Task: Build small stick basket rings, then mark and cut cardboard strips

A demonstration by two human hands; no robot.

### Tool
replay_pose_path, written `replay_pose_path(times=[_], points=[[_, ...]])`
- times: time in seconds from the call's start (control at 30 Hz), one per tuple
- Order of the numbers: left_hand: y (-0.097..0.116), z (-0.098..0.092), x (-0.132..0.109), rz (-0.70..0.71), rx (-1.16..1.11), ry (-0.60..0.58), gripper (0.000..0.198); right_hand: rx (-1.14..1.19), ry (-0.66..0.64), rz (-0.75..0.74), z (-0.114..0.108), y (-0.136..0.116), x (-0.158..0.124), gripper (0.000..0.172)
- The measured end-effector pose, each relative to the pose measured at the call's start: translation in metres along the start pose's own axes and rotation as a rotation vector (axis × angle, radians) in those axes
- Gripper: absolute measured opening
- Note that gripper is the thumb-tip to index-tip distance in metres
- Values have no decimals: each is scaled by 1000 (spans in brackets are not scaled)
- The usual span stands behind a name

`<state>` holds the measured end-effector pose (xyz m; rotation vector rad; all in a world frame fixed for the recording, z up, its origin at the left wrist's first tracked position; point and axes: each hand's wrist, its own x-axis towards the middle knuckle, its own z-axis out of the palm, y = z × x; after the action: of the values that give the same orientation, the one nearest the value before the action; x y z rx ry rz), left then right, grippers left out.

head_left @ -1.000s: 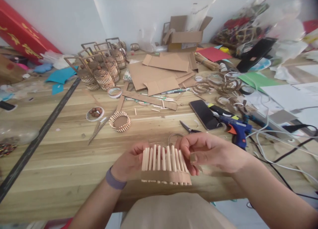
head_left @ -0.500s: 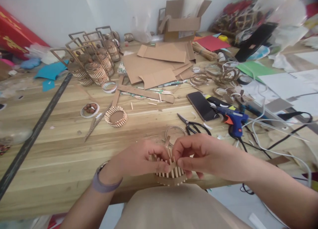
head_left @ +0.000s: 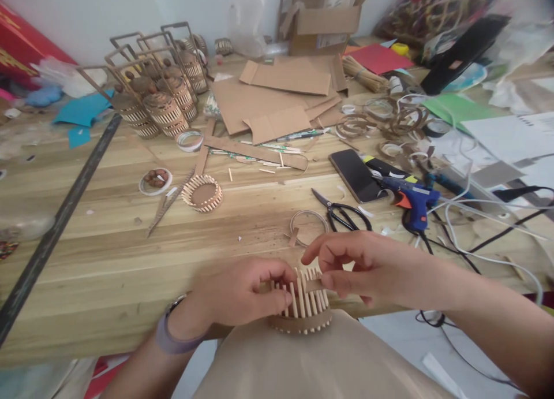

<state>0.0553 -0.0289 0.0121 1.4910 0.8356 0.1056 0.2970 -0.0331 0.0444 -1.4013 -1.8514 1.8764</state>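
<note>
Running diagonally along the far left, a straight, scuffed dark bar (head_left: 60, 226) is crossing the wood-grained worktop (head_left: 112, 260). Near its upper end, angular blue sheets (head_left: 82, 109) are lying flat, and rounded stick-built containers (head_left: 167, 111) are standing in a cluster, their brown frame handles rising squarely above them. Nearer, a white ring (head_left: 147, 191) is surrounding smooth brown beads (head_left: 156, 178), left of a shallow round basket (head_left: 210, 205) edged with short pale sticks.

Fingers curled behind and thumb in front, the left hand (head_left: 242, 292) is pinching the left-side sticks of a taller stick basket (head_left: 305, 308); its slim wooden rods are standing upright in a curved brown band, at the worktop's near edge above a beige-clothed lap. Just beyond it, a thin round hoop (head_left: 309, 228) is resting flat. The right hand (head_left: 355, 266) is pinching a narrow brown strip (head_left: 315, 284) between thumb and forefinger, against the rods. Farther back, black loop-handled scissors (head_left: 344, 211) and a glossy rectangular phone (head_left: 357, 175) are lying beside a blue plastic glue gun (head_left: 411, 201).
</note>
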Motion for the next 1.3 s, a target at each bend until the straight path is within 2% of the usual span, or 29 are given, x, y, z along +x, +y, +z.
replay_pose_path(times=[0.23,0.4,0.57,0.7,0.97,1.3], points=[[0,2,-1,-22,67,-14,24,29,-31,131,6,3,-1,30],[3,3,-3,-5,78,-13,26,-35,3,62,8,-3,1,29],[4,8,-2,19,-34,-14,34,-117,3,31,7,-5,3,29],[3,15,-1,35,-88,33,38,-193,18,-11,7,-7,3,26],[10,25,-2,98,16,154,43,-256,87,-56,10,-10,-5,18],[14,27,-4,143,104,145,44,-313,152,-108,16,-9,-13,12]])
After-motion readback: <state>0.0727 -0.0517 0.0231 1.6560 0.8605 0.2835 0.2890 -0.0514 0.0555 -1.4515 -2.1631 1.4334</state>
